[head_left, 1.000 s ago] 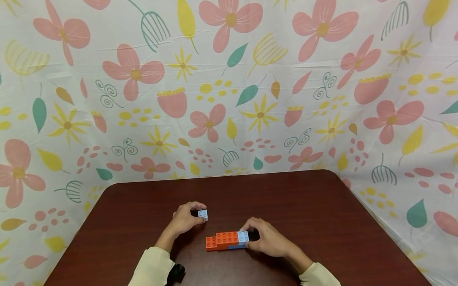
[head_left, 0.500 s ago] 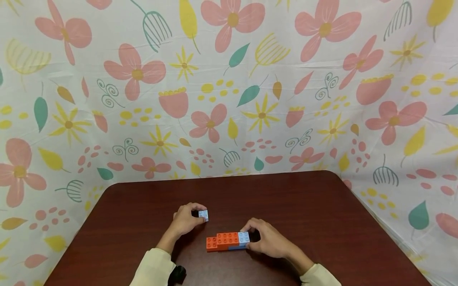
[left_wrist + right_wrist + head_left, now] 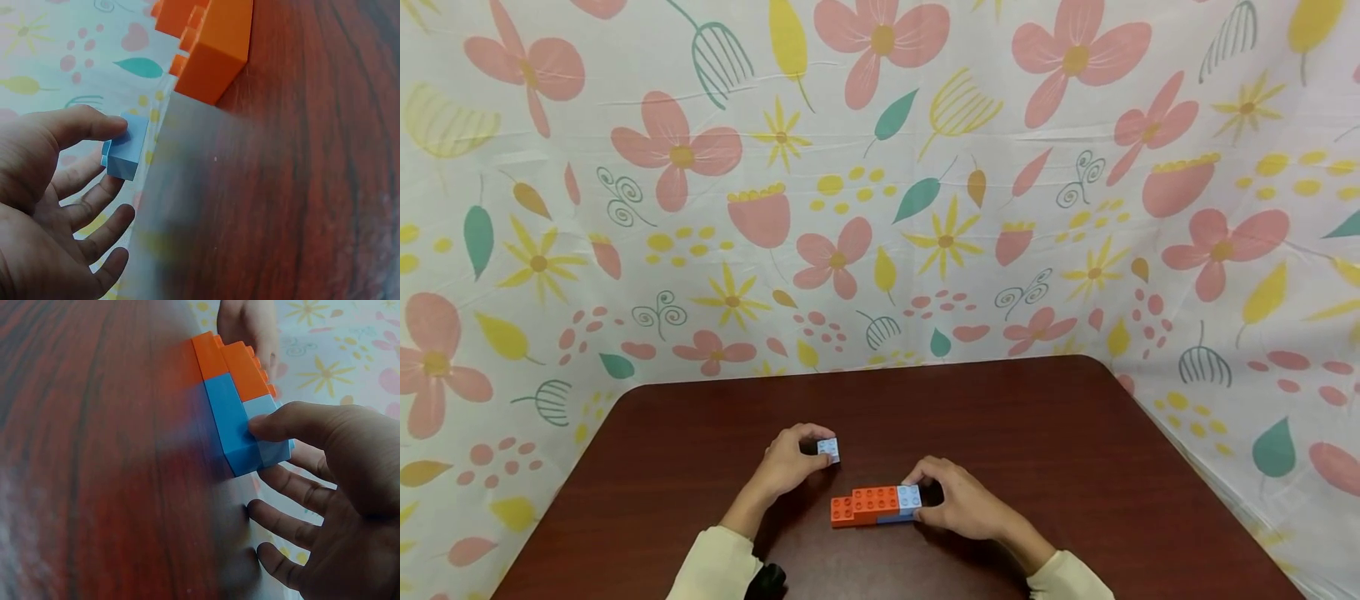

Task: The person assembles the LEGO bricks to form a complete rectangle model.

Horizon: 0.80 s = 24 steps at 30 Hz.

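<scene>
A light blue toy brick (image 3: 828, 449) is pinched between the thumb and fingers of my left hand (image 3: 792, 457), left of and beyond a row of joined bricks. My right hand (image 3: 962, 502) grips the right end of that row, thumb and fingers on its pale blue top brick (image 3: 909, 497). Orange bricks (image 3: 876, 500) make up the rest of the top and the lower left end. Under the right part lies a darker blue brick (image 3: 228, 419), plain in the right wrist view. In the left wrist view, the pinched brick (image 3: 128, 147) appears apart from the orange bricks (image 3: 212, 53).
The dark brown wooden table (image 3: 1000, 417) has rounded far corners. A floral cloth (image 3: 880, 183) hangs behind it and along the sides. Something black (image 3: 766, 581) sits by my left sleeve (image 3: 715, 567).
My left hand has shifted very slightly to the right with the light blue brick. The right hand stays in place on the joined bricks.
</scene>
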Tool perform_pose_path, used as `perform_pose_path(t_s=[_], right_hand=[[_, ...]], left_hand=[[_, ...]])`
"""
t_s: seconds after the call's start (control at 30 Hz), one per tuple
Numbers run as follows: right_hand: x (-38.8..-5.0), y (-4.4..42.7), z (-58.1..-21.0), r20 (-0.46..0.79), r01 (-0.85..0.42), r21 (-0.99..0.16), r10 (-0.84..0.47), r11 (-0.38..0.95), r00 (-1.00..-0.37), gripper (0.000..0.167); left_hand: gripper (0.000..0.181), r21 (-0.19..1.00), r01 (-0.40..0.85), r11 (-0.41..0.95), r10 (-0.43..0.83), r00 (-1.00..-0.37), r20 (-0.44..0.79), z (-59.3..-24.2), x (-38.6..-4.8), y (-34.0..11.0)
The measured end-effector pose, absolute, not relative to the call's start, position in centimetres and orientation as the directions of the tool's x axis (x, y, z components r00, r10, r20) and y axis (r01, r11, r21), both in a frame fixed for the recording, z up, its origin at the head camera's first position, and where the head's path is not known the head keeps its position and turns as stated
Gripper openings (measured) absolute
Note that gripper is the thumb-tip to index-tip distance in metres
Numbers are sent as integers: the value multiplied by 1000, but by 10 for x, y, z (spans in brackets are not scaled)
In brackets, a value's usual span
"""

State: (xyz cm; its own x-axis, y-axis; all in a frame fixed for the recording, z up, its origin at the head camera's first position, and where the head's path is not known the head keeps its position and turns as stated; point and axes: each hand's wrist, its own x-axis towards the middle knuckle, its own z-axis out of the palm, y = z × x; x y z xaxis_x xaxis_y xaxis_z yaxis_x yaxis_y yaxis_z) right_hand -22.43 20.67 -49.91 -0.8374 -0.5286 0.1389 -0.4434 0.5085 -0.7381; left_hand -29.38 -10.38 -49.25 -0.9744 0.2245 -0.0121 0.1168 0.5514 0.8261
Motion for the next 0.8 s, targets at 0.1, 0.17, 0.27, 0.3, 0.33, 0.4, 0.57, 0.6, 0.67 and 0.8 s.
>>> perform_pose_path(t_s=[0.1,0.17,0.27,0.3,0.33,0.4,0.57,0.6,0.67,0.8], right_hand=[[-225,206,-499,144,-449,-735,-529,509,-836,29],[-225,206,-499,147,-452,-732,-528,511,-836,29],[-224,207,-500,141,-444,-734,-525,513,-839,29],[-224,207,-500,139,-443,-734,-524,515,-840,29],[-224,207,-500,138,-441,-734,-523,516,-841,29],[-223,207,-501,137,-440,-733,-521,518,-842,28],[-223,206,-502,142,-447,-732,-527,514,-838,29],[-223,206,-502,144,-449,-732,-527,513,-837,29],[-224,206,-502,147,-451,-732,-528,511,-837,29],[-224,206,-501,154,-456,-726,-525,514,-837,29]], left_hand=[[27,842,114,527,245,-969,-23,-489,-290,-105],[28,850,120,514,266,-964,-25,-488,-287,-105],[29,860,133,493,306,-952,-29,-486,-280,-105],[29,862,136,488,319,-947,-31,-485,-278,-105],[30,866,139,480,332,-943,-33,-485,-276,-105],[31,872,143,469,357,-933,-38,-484,-271,-104],[34,880,153,450,392,-919,-41,-479,-260,-105],[35,880,158,448,397,-917,-37,-478,-259,-105],[35,877,173,449,407,-913,-28,-476,-256,-105],[33,861,200,469,416,-909,-15,-476,-250,-105]])
